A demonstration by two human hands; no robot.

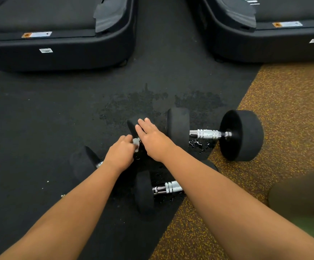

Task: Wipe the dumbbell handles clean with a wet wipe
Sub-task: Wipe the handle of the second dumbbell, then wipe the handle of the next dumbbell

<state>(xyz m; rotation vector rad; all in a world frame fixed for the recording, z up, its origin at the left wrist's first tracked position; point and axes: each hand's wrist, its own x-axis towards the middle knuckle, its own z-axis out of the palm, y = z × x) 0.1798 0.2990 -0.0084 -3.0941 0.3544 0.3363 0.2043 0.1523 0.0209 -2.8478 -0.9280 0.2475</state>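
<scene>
While your left hand (119,154) curls its fingers round the wet wipe (136,144) at the handle of the middle dumbbell (131,128) on the floor (40,119), your right hand (152,139) rests straight fingers on its head. Far dumbbell (206,134) and near dumbbell (145,192) lie beside it.

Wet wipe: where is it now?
Head view, centre: the wet wipe is pinched in the left hand, beside the right hand that rests on a dumbbell head.
</scene>
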